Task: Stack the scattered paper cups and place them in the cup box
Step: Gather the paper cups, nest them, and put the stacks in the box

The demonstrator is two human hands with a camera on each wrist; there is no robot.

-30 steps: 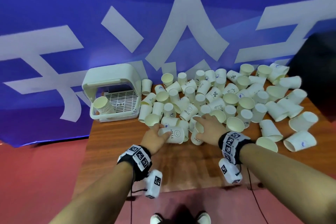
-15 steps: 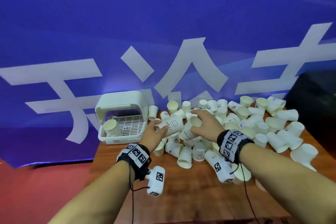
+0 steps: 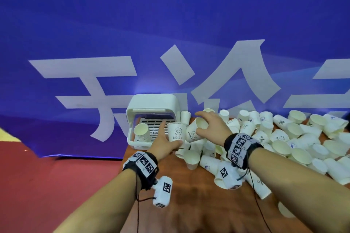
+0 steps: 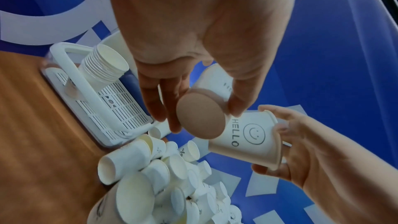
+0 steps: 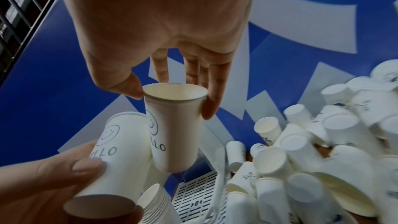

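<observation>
While both hands are raised above the wooden worktop (image 3: 170, 200), each grasps its own paper cup printed with a smiley face and the word HELLO. The left hand (image 3: 164, 144) grips the upright HELLO cup (image 3: 176, 134) low on its wall, thumb on one side and fingers on the other; in the left wrist view the brown-shaded base of that cup faces the camera. The right hand (image 3: 212, 128) pinches the tilted HELLO cup (image 3: 195, 132) at its rim, thumb against one side and fingers curled round the other, its open mouth turned up toward the palm. The two cups touch side by side at the centre of the head view, neither slid into the other.

Behind the left hand, left of centre in the head view, stands the white cup box (image 3: 151, 104), a hooded plastic holder with a slotted floor. A stack of nested cups (image 3: 141, 131) leans inside it at its left side, mouth toward the camera. One single cup (image 3: 185, 120) stands upright just beside the box's right wall.

Scattered paper cups (image 3: 295, 138) fill the right half of the worktop, some upright, many on their sides or upside down, heaped against each other. A blue banner (image 3: 170, 24) with large white characters hangs behind everything.
</observation>
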